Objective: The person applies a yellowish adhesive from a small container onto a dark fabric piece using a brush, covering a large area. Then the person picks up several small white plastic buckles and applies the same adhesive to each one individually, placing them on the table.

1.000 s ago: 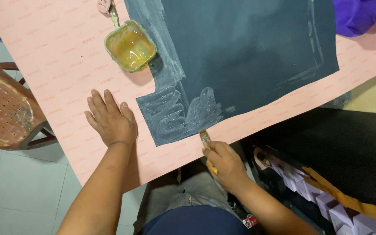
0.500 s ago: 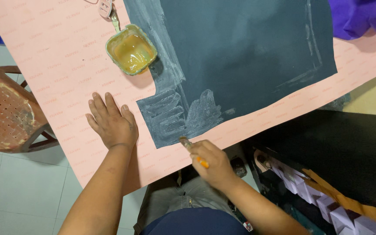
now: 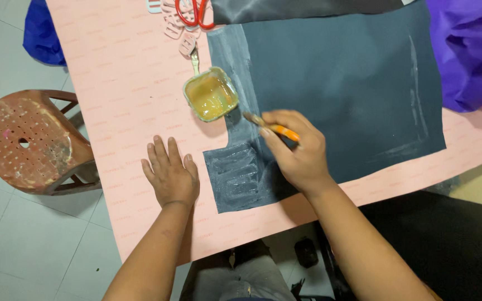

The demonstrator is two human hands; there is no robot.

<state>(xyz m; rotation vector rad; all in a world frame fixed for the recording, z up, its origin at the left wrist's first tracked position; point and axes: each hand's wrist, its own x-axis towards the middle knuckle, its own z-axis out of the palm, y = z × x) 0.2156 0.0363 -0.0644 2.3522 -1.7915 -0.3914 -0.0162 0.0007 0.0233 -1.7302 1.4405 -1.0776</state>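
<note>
My right hand pinches an orange-handled paintbrush over the dark grey sheet, its bristle end pointing at the small square glue tub just beside the sheet's edge. My left hand lies flat, fingers slightly spread, on the pink desk next to the sheet's streaked lower corner. A worn brown stool stands on the left.

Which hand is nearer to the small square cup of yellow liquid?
Right. The right hand, holding a brush, is just lower right of the cup; the left hand lies flat farther below.
</note>
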